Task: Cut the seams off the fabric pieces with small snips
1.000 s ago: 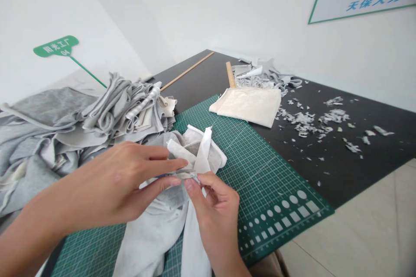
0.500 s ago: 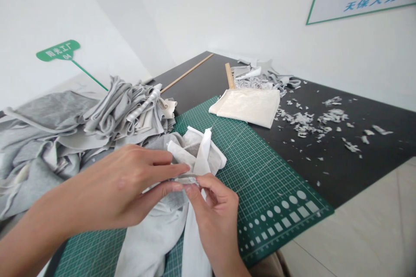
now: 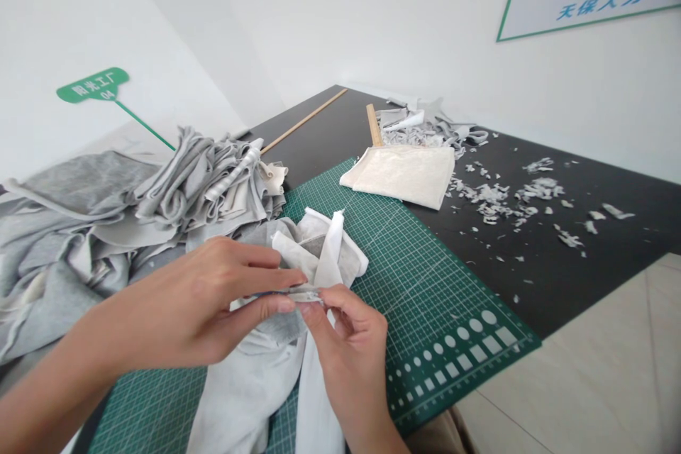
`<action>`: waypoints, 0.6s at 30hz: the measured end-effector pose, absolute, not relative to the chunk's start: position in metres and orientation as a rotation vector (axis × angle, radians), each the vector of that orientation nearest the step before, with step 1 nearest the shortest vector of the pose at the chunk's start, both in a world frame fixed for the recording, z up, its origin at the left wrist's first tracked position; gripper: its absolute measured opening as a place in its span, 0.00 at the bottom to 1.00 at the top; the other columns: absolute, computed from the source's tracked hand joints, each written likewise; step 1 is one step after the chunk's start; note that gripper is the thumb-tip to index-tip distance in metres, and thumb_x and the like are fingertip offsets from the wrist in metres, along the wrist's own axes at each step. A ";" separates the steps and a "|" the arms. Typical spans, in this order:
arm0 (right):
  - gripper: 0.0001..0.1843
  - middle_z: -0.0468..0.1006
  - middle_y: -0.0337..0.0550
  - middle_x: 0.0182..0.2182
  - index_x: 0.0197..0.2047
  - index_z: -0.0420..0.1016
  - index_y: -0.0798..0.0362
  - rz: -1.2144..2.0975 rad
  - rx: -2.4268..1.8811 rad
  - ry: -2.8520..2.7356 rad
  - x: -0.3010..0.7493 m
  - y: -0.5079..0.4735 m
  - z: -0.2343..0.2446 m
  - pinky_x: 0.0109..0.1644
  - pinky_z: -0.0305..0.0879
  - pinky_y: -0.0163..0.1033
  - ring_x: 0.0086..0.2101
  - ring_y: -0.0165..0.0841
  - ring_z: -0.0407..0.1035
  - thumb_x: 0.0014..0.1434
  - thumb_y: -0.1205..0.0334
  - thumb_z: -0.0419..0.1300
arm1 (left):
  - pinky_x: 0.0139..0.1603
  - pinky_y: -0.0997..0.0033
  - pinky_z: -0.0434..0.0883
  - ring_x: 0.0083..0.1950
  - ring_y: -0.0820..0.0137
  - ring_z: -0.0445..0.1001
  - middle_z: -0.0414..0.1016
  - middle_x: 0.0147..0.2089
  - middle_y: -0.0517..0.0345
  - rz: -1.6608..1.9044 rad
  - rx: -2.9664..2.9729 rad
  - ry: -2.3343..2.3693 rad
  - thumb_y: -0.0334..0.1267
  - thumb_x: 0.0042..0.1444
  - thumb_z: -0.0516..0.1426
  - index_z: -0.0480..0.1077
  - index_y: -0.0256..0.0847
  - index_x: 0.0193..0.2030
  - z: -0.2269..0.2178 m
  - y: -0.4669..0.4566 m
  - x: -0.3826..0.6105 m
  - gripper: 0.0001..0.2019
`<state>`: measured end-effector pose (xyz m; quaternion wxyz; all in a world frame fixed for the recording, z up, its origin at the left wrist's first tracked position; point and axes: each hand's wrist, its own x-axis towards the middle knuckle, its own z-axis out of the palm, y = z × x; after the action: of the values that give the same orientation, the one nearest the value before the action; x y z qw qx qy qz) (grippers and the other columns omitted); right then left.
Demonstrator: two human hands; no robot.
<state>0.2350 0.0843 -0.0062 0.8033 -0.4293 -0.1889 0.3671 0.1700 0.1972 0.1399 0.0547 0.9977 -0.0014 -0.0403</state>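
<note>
Between both hands a seam of grey and white fabric point(image 3: 335, 241) is pinched, just above a green cutting mat point(image 3: 420, 284). My left hand point(image 3: 228, 298) comes in from the left, thumb and index finger closed on the seam edge. Close beside it, my right hand point(image 3: 348, 340) pinches the same edge between thumb and fingers. The fabric's loose end spreads beyond the fingers, and long white pieces point(image 3: 250, 390) hang toward me over the mat. Whether a small tool sits inside the fingers cannot be seen.
Grey cloth is heaped at left point(image 3: 181, 177) beside a green sign point(image 3: 93, 85). A folded cream cloth point(image 3: 401, 174) overlaps the mat's far edge, near a short wooden ruler point(image 3: 373, 124). Fabric scraps point(image 3: 494, 198) lie across the black table point(image 3: 479, 262); a wooden stick point(image 3: 306, 120) lies behind.
Both hands keep their pinch on the seam, with the edge turned slightly so more of its pale side shows. The whole view has shifted a little.
</note>
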 end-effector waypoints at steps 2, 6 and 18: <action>0.07 0.77 0.43 0.27 0.30 0.79 0.56 0.813 -0.907 -0.383 0.235 0.084 -0.007 0.38 0.67 0.38 0.31 0.34 0.69 0.57 0.62 0.63 | 0.31 0.75 0.67 0.32 0.73 0.73 0.74 0.36 0.59 -0.233 2.941 0.011 0.33 0.65 0.52 0.71 0.43 0.48 0.136 0.203 0.169 0.09; 0.07 0.76 0.42 0.27 0.30 0.79 0.56 0.861 -0.879 -0.326 0.236 0.085 -0.008 0.37 0.66 0.36 0.30 0.32 0.67 0.56 0.61 0.64 | 0.31 0.75 0.65 0.31 0.74 0.71 0.74 0.35 0.60 -0.224 2.857 0.027 0.34 0.64 0.53 0.71 0.43 0.51 0.128 0.212 0.170 0.11; 0.05 0.74 0.40 0.26 0.29 0.77 0.56 0.879 -0.817 -0.239 0.237 0.087 -0.011 0.36 0.65 0.36 0.30 0.31 0.66 0.54 0.63 0.65 | 0.39 0.66 0.74 0.40 0.65 0.78 0.79 0.45 0.54 -0.220 3.061 -0.007 0.41 0.65 0.52 0.70 0.46 0.56 0.122 0.209 0.179 0.15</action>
<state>0.2366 0.0866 -0.0114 0.8187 -0.3834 -0.1124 0.4124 0.1786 0.2086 0.1218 0.0362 0.9968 -0.0021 -0.0715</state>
